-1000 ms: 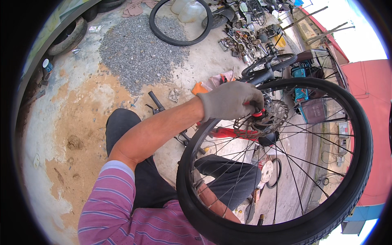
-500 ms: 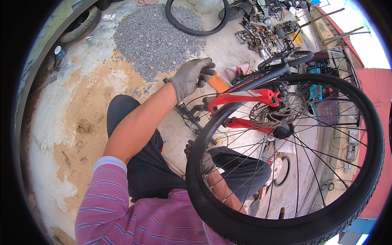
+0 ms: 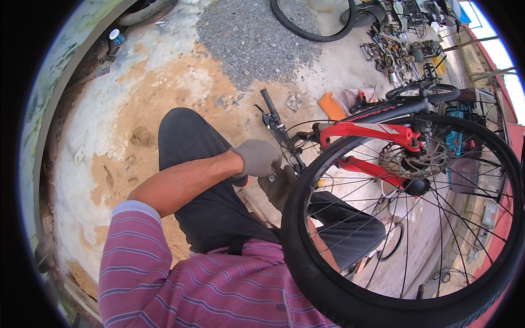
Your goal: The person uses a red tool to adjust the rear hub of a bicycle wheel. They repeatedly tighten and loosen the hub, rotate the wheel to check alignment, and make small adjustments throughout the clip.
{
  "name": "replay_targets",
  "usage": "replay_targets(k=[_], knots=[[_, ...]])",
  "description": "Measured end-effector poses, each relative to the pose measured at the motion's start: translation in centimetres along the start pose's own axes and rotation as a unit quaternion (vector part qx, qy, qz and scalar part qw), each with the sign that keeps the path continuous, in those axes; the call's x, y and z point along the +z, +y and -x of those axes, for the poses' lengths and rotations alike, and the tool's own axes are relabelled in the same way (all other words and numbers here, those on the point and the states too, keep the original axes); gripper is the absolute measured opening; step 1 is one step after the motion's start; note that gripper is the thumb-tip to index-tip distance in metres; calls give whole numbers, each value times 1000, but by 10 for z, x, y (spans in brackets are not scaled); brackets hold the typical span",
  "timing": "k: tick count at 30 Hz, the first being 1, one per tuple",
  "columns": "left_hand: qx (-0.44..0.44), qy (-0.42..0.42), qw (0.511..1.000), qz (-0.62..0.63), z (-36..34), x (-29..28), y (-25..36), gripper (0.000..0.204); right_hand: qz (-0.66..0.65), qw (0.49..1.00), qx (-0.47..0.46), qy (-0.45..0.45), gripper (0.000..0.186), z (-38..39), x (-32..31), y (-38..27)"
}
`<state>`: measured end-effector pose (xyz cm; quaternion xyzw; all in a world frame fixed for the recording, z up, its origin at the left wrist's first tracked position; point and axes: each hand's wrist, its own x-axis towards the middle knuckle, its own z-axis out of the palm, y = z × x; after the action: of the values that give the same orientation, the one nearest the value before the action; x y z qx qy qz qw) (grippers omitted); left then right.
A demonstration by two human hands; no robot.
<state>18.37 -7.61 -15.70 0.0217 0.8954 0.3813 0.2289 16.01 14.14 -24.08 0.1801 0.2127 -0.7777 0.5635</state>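
Both my hands wear grey gloves and meet in front of my knees, beside the handlebar (image 3: 273, 117). My left hand (image 3: 257, 157) is closed, knuckles up, its fingertips turned down out of sight toward the right hand. A small shiny metal piece (image 3: 272, 177) shows at the fingertips of my right hand (image 3: 280, 187), which is curled around it; its kind is too small to tell. The tyred front wheel (image 3: 298, 257) partly covers my right forearm. A red fork (image 3: 372, 130) holds this wheel, with a disc rotor (image 3: 391, 158) at the hub, on a bicycle lying upside down.
A grey gravel heap (image 3: 246, 44) lies ahead, with a loose tyre (image 3: 311, 37) on its far right edge. Scattered metal parts (image 3: 385, 52) spread beyond the bicycle. An orange piece (image 3: 331, 106) rests near the frame. A blue-and-white can (image 3: 117, 37) stands far left.
My left hand has come down from beside the handlebar grip to meet my right hand. The right hand now shows clear of the tyre, and the view has shifted left.
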Motion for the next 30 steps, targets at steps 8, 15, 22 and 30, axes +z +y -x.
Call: replay_targets(k=[8,15,22,30], knots=[[41,23,993,-105,-8,16,3,30,36,999,-31,18,45,-6,-4,11],[11,66,987,145,-15,-22,7,29,77,993,-69,49,50,-2,-9,5],[170,178,842,480,-34,-102,102,18,36,999,-6,29,50,9,-53,-1],[244,242,854,391,-62,-129,187,14,43,997,-30,57,49,16,-73,0]])
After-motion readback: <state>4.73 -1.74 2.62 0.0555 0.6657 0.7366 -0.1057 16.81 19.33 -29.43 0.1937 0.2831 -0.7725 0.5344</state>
